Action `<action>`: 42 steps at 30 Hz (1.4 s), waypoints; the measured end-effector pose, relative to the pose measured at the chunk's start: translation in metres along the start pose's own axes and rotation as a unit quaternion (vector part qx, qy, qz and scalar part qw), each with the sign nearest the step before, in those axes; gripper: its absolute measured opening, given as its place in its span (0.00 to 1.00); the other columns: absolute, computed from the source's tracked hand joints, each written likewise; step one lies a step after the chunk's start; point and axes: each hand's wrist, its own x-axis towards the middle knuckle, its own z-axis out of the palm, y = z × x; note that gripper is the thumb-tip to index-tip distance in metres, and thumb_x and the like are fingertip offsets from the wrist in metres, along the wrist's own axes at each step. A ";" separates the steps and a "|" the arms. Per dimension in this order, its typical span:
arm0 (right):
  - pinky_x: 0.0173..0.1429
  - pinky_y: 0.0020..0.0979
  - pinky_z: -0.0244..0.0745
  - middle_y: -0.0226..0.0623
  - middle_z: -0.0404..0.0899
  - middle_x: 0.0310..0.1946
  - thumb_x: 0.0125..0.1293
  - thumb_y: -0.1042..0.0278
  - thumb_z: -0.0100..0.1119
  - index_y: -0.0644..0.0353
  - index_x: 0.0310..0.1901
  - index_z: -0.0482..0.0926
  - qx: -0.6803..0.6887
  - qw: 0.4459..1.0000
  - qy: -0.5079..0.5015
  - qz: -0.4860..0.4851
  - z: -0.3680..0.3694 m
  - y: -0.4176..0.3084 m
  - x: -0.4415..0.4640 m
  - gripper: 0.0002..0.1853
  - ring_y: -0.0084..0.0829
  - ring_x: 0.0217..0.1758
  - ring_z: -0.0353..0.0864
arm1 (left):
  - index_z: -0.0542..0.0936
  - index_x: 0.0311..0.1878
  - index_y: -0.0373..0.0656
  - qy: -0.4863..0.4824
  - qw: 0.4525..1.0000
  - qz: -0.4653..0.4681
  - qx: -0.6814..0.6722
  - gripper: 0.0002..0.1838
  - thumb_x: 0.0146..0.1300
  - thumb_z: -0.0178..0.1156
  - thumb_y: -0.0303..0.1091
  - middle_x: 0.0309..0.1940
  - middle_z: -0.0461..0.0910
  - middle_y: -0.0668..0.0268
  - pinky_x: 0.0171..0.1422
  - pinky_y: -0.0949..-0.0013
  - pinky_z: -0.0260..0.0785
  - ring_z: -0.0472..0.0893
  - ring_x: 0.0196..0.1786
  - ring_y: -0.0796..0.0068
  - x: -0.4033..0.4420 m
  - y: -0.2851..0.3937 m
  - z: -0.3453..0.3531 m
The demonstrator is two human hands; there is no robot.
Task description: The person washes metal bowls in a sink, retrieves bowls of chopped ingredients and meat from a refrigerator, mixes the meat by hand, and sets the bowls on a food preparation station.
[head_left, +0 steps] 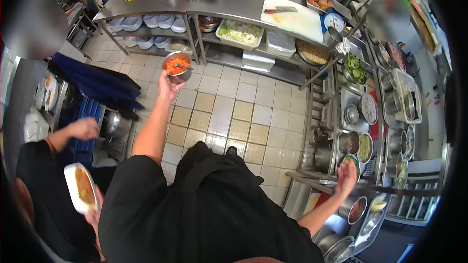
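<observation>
My left hand, stretched out over the floor, grips a round steel container. Orange shredded food that looks like carrot fills it, and a spoon rests inside. On the other side, my right hand is raised with its fingers loosely apart and nothing visible in it. Nearest to that hand are a small container with green contents partly behind the fingers and a steel pot of reddish food.
A co-worker's hand at left holds a white dish of food. Ahead runs a steel counter with a knife on a white cutting board. Rails and several food containers, including leafy greens, line the right.
</observation>
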 end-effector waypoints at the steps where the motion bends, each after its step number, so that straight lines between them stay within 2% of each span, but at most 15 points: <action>1: 0.42 0.27 0.79 0.34 0.80 0.45 0.67 0.61 0.60 0.60 0.60 0.73 -0.001 1.000 -0.029 0.005 0.040 0.006 0.006 0.22 0.25 0.41 0.80 | 0.62 0.66 0.47 0.001 1.000 0.008 0.003 0.30 0.62 0.53 0.47 0.66 0.64 0.52 0.58 0.39 0.71 0.71 0.63 0.48 0.031 0.014 -0.001; 7: 0.41 0.26 0.78 0.33 0.81 0.44 0.67 0.62 0.61 0.61 0.56 0.76 -0.075 0.984 -0.132 0.089 0.201 0.072 0.024 0.19 0.24 0.38 0.81 | 0.61 0.67 0.45 0.033 0.998 0.042 0.037 0.34 0.58 0.56 0.44 0.66 0.64 0.54 0.57 0.36 0.69 0.69 0.65 0.48 0.210 0.100 0.033; 13: 0.36 0.27 0.76 0.30 0.80 0.38 0.67 0.59 0.61 0.58 0.56 0.75 -0.071 0.970 0.088 0.215 0.241 0.141 -0.039 0.19 0.26 0.34 0.80 | 0.67 0.64 0.45 0.112 0.993 0.009 0.028 0.32 0.56 0.58 0.43 0.64 0.67 0.59 0.54 0.36 0.70 0.70 0.62 0.53 0.430 0.149 0.065; 15: 0.34 0.28 0.76 0.30 0.80 0.36 0.68 0.58 0.60 0.58 0.55 0.75 -0.055 0.947 0.173 0.266 0.255 0.155 -0.072 0.19 0.26 0.33 0.80 | 0.67 0.65 0.44 0.076 0.995 0.033 0.058 0.33 0.56 0.59 0.44 0.64 0.66 0.60 0.55 0.36 0.69 0.69 0.63 0.53 0.471 0.164 0.076; 17: 0.36 0.29 0.76 0.29 0.80 0.36 0.67 0.57 0.59 0.55 0.52 0.76 -0.047 0.950 0.152 0.270 0.260 0.169 -0.091 0.16 0.25 0.32 0.79 | 0.66 0.65 0.43 -0.012 0.996 0.055 0.072 0.32 0.58 0.60 0.44 0.63 0.67 0.61 0.57 0.33 0.65 0.69 0.63 0.55 0.540 0.169 0.066; 18: 0.36 0.29 0.76 0.28 0.80 0.36 0.67 0.56 0.59 0.54 0.51 0.76 -0.030 0.949 0.169 0.266 0.252 0.179 -0.114 0.15 0.25 0.31 0.78 | 0.69 0.61 0.41 -0.046 0.984 0.076 0.156 0.31 0.57 0.62 0.46 0.57 0.70 0.59 0.54 0.37 0.66 0.71 0.56 0.56 0.586 0.172 0.059; 19: 0.36 0.30 0.75 0.29 0.79 0.33 0.68 0.56 0.56 0.55 0.47 0.75 -0.047 0.964 0.146 0.219 0.244 0.198 -0.128 0.13 0.26 0.31 0.78 | 0.72 0.57 0.40 -0.079 0.920 0.136 0.358 0.29 0.56 0.65 0.47 0.50 0.72 0.58 0.51 0.42 0.68 0.72 0.49 0.57 0.607 0.183 0.045; 21: 0.34 0.31 0.74 0.32 0.77 0.29 0.69 0.55 0.52 0.58 0.46 0.77 -0.062 0.954 0.206 0.210 0.278 0.188 -0.147 0.15 0.27 0.32 0.78 | 0.77 0.48 0.37 -0.110 0.594 0.294 0.741 0.28 0.54 0.69 0.50 0.36 0.77 0.55 0.44 0.51 0.71 0.75 0.36 0.60 0.643 0.211 0.022; 22: 0.34 0.32 0.74 0.32 0.77 0.29 0.67 0.59 0.53 0.60 0.43 0.79 -0.165 0.947 0.184 0.206 0.284 0.180 -0.157 0.13 0.27 0.32 0.78 | 0.79 0.44 0.36 -0.120 0.479 0.350 0.796 0.28 0.53 0.71 0.52 0.30 0.79 0.54 0.41 0.56 0.73 0.76 0.29 0.61 0.666 0.211 0.021; 23: 0.33 0.30 0.73 0.33 0.77 0.28 0.66 0.62 0.53 0.61 0.39 0.80 -0.117 0.926 0.274 0.230 0.294 0.185 -0.156 0.11 0.27 0.31 0.78 | 0.80 0.45 0.39 -0.163 0.442 0.415 0.778 0.22 0.58 0.68 0.48 0.29 0.79 0.55 0.36 0.58 0.71 0.76 0.27 0.65 0.646 0.222 0.042; 26: 0.35 0.28 0.76 0.31 0.79 0.32 0.64 0.61 0.59 0.58 0.47 0.79 -0.081 0.902 0.300 0.299 0.304 0.186 -0.170 0.14 0.25 0.33 0.80 | 0.79 0.47 0.40 -0.102 0.571 0.504 0.640 0.20 0.59 0.65 0.46 0.31 0.79 0.57 0.35 0.60 0.71 0.76 0.28 0.65 0.613 0.151 0.113; 32: 0.29 0.27 0.75 0.27 0.79 0.30 0.62 0.63 0.62 0.57 0.44 0.79 0.056 0.880 0.401 0.249 0.296 0.184 -0.203 0.11 0.22 0.29 0.79 | 0.78 0.50 0.42 -0.183 0.747 0.342 0.541 0.17 0.62 0.60 0.42 0.35 0.79 0.60 0.34 0.63 0.71 0.77 0.31 0.67 0.478 0.012 0.132; 34: 0.29 0.26 0.75 0.27 0.79 0.30 0.62 0.63 0.62 0.56 0.43 0.79 0.102 0.873 0.419 0.226 0.274 0.193 -0.213 0.10 0.21 0.28 0.79 | 0.78 0.51 0.43 -0.209 0.772 0.257 0.542 0.17 0.63 0.59 0.41 0.37 0.79 0.62 0.33 0.64 0.71 0.77 0.32 0.67 0.432 -0.029 0.129; 37: 0.31 0.27 0.78 0.31 0.81 0.38 0.64 0.64 0.62 0.57 0.55 0.74 0.157 0.885 0.396 0.186 0.223 0.204 -0.212 0.19 0.24 0.32 0.82 | 0.77 0.53 0.44 -0.218 0.803 0.110 0.544 0.16 0.65 0.56 0.39 0.39 0.80 0.63 0.33 0.65 0.70 0.77 0.33 0.68 0.358 -0.092 0.125; 42: 0.33 0.26 0.78 0.35 0.81 0.43 0.63 0.61 0.65 0.59 0.69 0.61 0.138 0.924 0.356 0.023 0.144 0.106 -0.148 0.35 0.24 0.34 0.83 | 0.76 0.56 0.45 -0.293 0.768 -0.099 0.561 0.15 0.68 0.52 0.35 0.42 0.80 0.66 0.31 0.68 0.70 0.78 0.35 0.69 0.235 -0.204 0.165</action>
